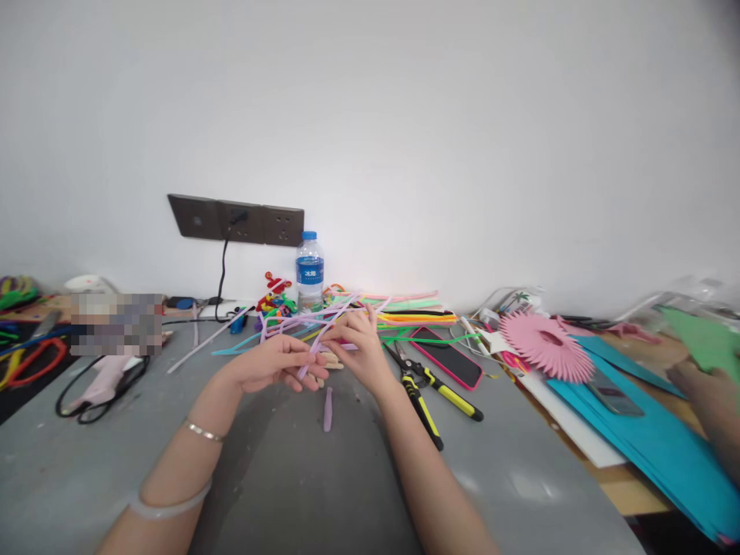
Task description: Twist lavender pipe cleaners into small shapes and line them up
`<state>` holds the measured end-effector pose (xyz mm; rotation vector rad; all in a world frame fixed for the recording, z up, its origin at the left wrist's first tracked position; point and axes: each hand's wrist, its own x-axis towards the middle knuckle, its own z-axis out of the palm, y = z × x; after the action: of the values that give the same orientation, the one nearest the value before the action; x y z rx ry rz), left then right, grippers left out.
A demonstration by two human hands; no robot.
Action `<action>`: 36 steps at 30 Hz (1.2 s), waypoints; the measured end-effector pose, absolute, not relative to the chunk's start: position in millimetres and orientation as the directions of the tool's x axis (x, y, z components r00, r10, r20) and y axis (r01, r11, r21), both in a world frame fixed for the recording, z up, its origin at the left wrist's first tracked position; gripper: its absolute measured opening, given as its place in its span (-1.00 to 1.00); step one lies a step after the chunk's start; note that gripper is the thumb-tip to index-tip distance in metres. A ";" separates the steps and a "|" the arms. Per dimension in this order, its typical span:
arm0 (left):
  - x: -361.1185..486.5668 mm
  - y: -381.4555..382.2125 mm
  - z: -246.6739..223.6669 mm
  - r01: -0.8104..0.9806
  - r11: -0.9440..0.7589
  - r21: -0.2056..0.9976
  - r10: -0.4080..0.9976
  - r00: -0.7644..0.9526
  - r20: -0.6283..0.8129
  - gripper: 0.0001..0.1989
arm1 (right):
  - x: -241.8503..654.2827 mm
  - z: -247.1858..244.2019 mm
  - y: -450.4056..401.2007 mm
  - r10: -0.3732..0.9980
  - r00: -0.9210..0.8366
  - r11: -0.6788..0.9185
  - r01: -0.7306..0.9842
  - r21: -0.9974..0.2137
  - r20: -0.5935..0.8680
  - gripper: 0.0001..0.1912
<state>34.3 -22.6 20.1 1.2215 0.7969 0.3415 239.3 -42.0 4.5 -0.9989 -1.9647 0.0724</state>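
Light purple pipe cleaners [313, 351] run between my two hands above the grey table. My left hand [278, 362] pinches their lower end between thumb and fingers. Slightly higher and to the right, my right hand [359, 344] grips the same purple stems with its fingertips. A short purple piece [328, 409] lies on the table just below my hands. Behind them spreads a pile of coloured pipe cleaners [413, 317], mostly orange, green, pink and purple. Pliers with yellow and black handles [426, 391] rest to the right of my right wrist.
A water bottle [310, 271] stands by the wall. A pink-cased phone [448, 358] lies beyond the pliers. Leftward are a pink corded tool [104, 383] and red-handled scissors [42, 362]. At right, another person's hand [708, 393] holds green paper near blue sheets [641, 439].
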 end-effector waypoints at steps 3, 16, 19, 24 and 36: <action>35.3 -24.3 23.5 0.181 0.338 0.924 0.641 0.674 -0.367 -0.68 | 238.5 5.1 -42.5 0.673 -0.256 0.673 0.602 -0.431 0.694 -0.90; 31.3 -23.8 19.7 0.163 0.298 0.941 0.622 0.714 -0.321 -0.68 | 239.2 4.8 -43.4 0.692 -0.232 0.662 0.582 -0.473 0.683 -0.95; 30.3 -23.9 19.2 0.150 0.304 0.941 0.606 0.731 -0.313 -0.65 | 239.8 4.4 -42.9 0.682 -0.224 0.671 0.570 -0.474 0.696 -0.94; 29.8 -24.5 18.9 0.140 0.308 0.941 0.596 0.743 -0.305 -0.58 | 239.7 2.9 -40.2 0.660 -0.221 0.698 0.535 -0.476 0.718 -0.94; 32.2 -27.4 21.5 0.070 0.140 0.988 0.665 0.733 -0.146 -0.58 | 233.8 1.3 -40.1 0.631 -0.149 0.749 0.375 -0.547 0.762 -0.87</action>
<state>32.2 -27.4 21.5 1.3834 0.6613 0.4779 233.8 -40.1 1.3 -0.7908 -1.7666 0.2696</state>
